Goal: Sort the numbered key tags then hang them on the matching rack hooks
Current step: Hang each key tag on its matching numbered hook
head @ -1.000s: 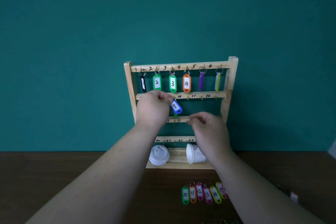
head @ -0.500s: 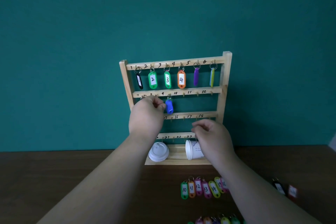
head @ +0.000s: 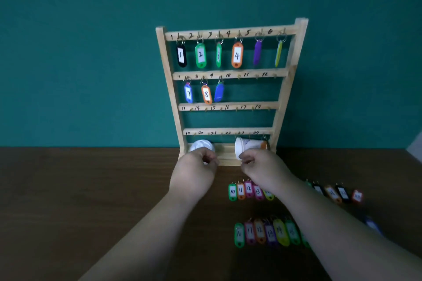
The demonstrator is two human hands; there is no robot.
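Curled inward, with no telling whether they pinched anything, the fingers of the left hand (head: 196,166) and right hand (head: 262,167) hovered at the foot of the rack (head: 251,74), where nine hung key tags (head: 237,55) filled hooks one to nine, while the loose key tags (head: 249,189) lay in rows on the table (head: 91,189).

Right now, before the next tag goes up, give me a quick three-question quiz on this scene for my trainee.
1. Multiple choice: how many tags hang from the second rail of the rack? A) two B) three C) six
2. True or false: a tag already hangs on hook 10.
3. Fill in the blank: tag 4 in the top row has a casing coloured ____.

Key: 1 B; 2 false; 3 orange.
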